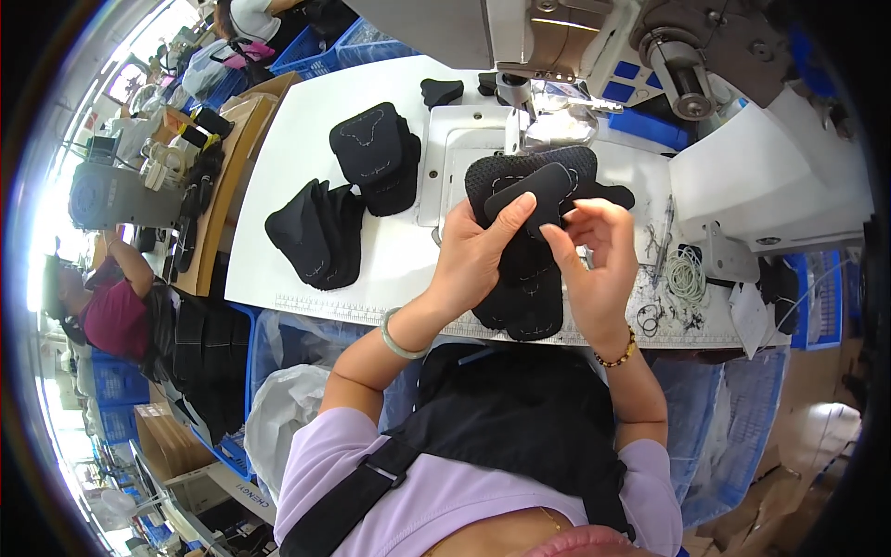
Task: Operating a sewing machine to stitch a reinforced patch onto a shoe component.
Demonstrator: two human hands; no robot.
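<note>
- The left hand (pixel 478 251) holds a small black fabric patch (pixel 529 197) in a pinching grip, thumb up along the patch's front and the other fingers hidden behind it.
- The patch lies flat against a larger black mesh piece (pixel 501 172) marked with pale stitch lines, just in front of the sewing machine (pixel 557 46), over the machine's white bed plate (pixel 459 153).
- The right hand (pixel 594 260) has a narrow grip, thumb and forefinger meeting at the patch's right end; whether it truly clamps the fabric I cannot tell.
- Below both hands, on the side away from the sewing machine, a black shaped piece with white stitching (pixel 529 311) lies on the white tabletop (pixel 288 130), reaching the ruler strip along the tabletop's near edge.
- Left of the sewing machine, a stack of black stitched pieces (pixel 376 153) sits on the tabletop; further left and nearer the person lies a second, fanned pile (pixel 316 232).
- Right of the sewing machine's bed, a coil of pale cord (pixel 687 274) and thread scraps lie beside a white machine housing (pixel 770 176).
- A pale green bangle (pixel 399 342) circles the left wrist; a beaded bracelet (pixel 620 353) circles the right.
- Far to the left of the sewing machine, another person in a dark red top (pixel 111 311) sits at a separate bench.
</note>
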